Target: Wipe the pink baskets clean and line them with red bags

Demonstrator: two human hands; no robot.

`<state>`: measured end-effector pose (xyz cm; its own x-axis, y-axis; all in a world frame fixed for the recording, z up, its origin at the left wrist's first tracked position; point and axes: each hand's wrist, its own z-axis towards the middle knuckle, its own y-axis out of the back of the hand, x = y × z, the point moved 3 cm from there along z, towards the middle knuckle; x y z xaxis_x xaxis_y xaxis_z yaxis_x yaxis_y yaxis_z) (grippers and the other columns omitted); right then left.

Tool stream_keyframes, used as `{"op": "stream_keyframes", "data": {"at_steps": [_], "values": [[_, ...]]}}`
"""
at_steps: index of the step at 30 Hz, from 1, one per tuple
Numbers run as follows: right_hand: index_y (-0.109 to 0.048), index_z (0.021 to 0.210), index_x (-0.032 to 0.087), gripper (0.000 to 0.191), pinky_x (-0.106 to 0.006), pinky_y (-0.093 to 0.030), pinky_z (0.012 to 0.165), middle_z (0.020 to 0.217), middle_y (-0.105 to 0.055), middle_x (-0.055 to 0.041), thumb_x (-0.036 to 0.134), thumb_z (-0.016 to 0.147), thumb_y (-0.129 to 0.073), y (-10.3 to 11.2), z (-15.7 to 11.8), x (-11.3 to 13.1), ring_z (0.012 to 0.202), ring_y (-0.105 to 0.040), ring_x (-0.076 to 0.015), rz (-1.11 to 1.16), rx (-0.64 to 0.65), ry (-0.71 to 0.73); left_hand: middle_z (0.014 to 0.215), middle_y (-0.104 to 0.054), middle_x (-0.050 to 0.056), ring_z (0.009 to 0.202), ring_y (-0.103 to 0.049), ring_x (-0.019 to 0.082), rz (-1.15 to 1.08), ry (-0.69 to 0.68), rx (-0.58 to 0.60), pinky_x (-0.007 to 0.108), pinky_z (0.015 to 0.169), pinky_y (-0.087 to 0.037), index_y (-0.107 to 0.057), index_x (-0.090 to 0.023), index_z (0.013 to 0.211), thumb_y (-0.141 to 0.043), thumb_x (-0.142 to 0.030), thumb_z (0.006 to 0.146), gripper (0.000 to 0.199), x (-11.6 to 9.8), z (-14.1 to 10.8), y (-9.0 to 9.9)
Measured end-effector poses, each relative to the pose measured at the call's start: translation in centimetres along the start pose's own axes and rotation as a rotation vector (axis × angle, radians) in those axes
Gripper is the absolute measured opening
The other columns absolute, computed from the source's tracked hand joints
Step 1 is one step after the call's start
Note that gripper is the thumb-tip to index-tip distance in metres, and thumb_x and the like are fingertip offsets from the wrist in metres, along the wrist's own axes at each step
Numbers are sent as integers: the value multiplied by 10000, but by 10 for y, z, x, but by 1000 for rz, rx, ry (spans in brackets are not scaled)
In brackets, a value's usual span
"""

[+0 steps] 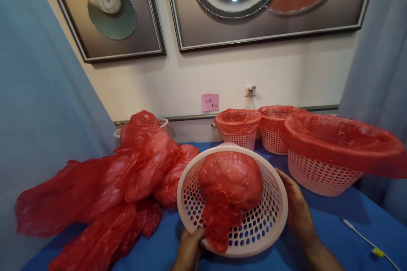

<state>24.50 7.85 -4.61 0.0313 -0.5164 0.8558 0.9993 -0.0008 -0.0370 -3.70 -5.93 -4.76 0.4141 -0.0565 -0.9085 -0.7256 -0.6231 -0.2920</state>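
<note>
A white perforated basket [276,224] is tilted so its inside faces me, with a puffed, bunched red plastic bag [232,180] in it. At the lower left of its rim, my left hand [190,247] grips the basket, thumb over the edge beside the bag's tail. My right hand [298,209] is at the basket's right side, its fingers partly hidden behind the wall. To the left lies a large heap of red plastic bags [108,182].
Three baskets lined with red bags stand behind and right: a small one [240,139], another [273,137] and a larger one [327,173]. A white basket rim [163,123] shows behind the heap. A white cable [365,239] lies at the right on the blue table [337,228].
</note>
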Motion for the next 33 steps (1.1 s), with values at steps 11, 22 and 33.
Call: {"op": "stream_keyframes", "data": {"at_steps": [11,22,33], "values": [[-628,1447,160,550,-576,-457,1227,1480,-665,-178,470,995,-575,-15,-52,-42,1430,-588,-379,-263,-18,-41,1719,-428,124,1623,-346,341,780,-1082,-87,546,1339,-275,-447,-315,1599,-736,-166,861,806,-13,-46,27],[-722,1315,151,480,-544,-576,1107,1333,-762,-165,478,975,-636,-1,-64,-47,1271,-710,-379,-308,-66,118,1822,-55,151,1666,-7,452,960,-745,238,543,1374,-164,-357,-206,1693,-932,-233,670,1174,-17,17,-97],[-719,1230,117,539,-587,-523,1128,1285,-758,-212,553,934,-606,-1,-66,-54,1240,-694,-440,-386,-172,-18,1274,-769,97,1221,-694,284,614,-753,232,526,1143,-501,-772,-215,1209,-726,-324,965,271,-51,29,-77]]}}
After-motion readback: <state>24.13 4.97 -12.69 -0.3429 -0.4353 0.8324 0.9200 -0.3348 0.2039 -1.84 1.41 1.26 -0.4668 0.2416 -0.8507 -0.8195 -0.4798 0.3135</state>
